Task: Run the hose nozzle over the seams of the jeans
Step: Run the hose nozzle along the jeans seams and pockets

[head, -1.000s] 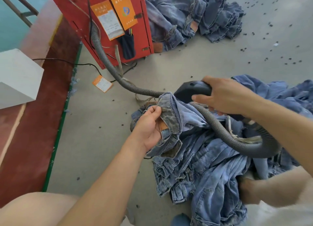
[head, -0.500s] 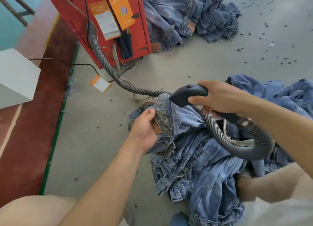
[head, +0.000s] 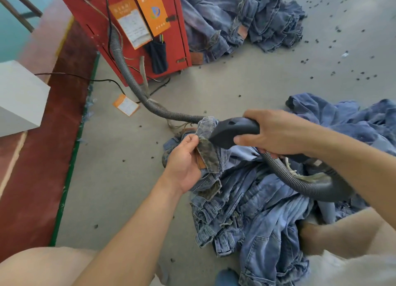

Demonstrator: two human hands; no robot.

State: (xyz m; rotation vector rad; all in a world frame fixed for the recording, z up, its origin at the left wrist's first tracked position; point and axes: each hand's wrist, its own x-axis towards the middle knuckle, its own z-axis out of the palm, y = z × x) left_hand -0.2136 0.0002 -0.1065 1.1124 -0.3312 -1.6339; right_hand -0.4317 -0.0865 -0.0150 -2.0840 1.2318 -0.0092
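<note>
Nozzle (head: 227,133) lowered onto waistband edge (head: 209,144) | left hand (head: 184,165) grips jeans (head: 257,200)

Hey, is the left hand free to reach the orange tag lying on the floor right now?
Probably not as things stand. The left hand is busy pinching the jeans waistband up against the nozzle. The orange tag lies off to the left with bare floor between, so it would have to let go first.

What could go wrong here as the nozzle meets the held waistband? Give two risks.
1. The nozzle tip sits right by the left hand fingers; suction might catch them.
2. The hose loops over the jeans; dragging it may snag the pile.
</note>
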